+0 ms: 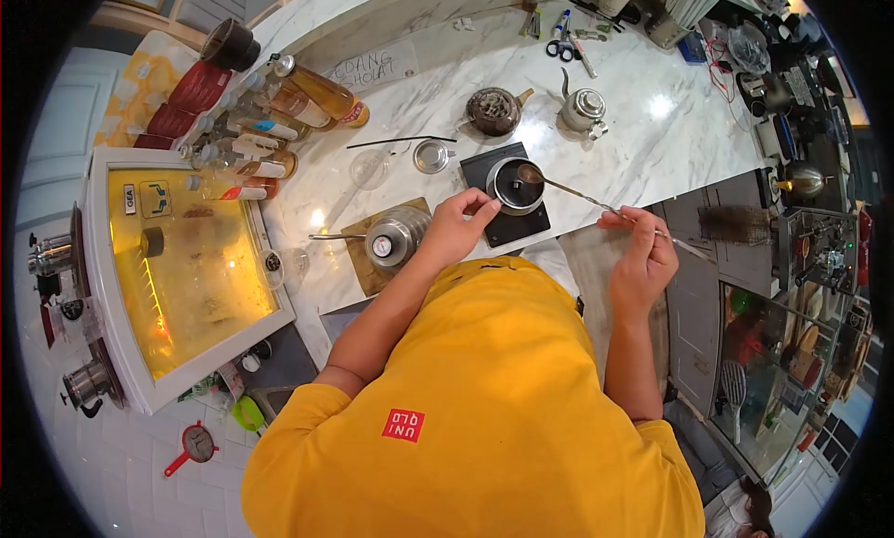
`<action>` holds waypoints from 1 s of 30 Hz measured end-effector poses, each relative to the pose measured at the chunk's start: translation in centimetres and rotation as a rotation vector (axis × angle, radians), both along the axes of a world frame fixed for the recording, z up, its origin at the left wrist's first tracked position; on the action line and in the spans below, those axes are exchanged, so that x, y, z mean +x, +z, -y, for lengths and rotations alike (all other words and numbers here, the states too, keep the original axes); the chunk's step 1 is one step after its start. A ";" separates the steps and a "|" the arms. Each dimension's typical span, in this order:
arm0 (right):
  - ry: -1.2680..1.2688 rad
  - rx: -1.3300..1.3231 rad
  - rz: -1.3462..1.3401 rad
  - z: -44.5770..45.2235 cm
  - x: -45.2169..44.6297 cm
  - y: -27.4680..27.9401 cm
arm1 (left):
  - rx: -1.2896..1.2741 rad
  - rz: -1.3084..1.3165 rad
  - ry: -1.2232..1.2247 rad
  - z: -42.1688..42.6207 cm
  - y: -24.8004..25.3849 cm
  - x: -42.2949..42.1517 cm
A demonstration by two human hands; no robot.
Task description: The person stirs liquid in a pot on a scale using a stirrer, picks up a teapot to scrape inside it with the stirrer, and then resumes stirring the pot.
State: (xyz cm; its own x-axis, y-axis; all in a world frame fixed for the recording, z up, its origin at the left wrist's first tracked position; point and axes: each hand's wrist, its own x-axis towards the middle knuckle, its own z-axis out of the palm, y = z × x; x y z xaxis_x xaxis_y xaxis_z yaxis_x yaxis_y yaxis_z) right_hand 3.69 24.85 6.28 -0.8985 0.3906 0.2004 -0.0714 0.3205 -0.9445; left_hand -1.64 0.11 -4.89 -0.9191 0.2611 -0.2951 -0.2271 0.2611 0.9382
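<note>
My left hand is closed, its thumb and fingertips pinching the near left rim of a round metal cup with dark contents. That cup stands on a black scale near the counter's front edge. A long spoon is held in my right hand, the fingers closed round its handle. The spoon's bowl is over the cup's right side. Left of my left hand, a steel kettle sits on a wooden board. A small metal lid or dish lies beyond the left hand.
Behind the scale stand a dark lidded pot and a small silver teapot. Bottles line the left side beside a glass-topped cabinet. Scissors and pens lie at the back. An espresso machine is far right.
</note>
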 end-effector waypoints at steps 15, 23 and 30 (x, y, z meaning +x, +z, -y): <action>-0.087 -0.606 0.063 -1.3 -6.1 -1.1 | -0.100 -0.087 0.323 1.9 -0.7 -5.0; 0.008 -0.511 0.155 -0.8 -11.7 -4.4 | -0.470 -0.104 0.281 0.6 -4.9 -12.2; 0.184 -0.338 0.167 -0.2 -15.7 -8.6 | -0.632 -0.087 0.246 -1.0 -7.6 -14.2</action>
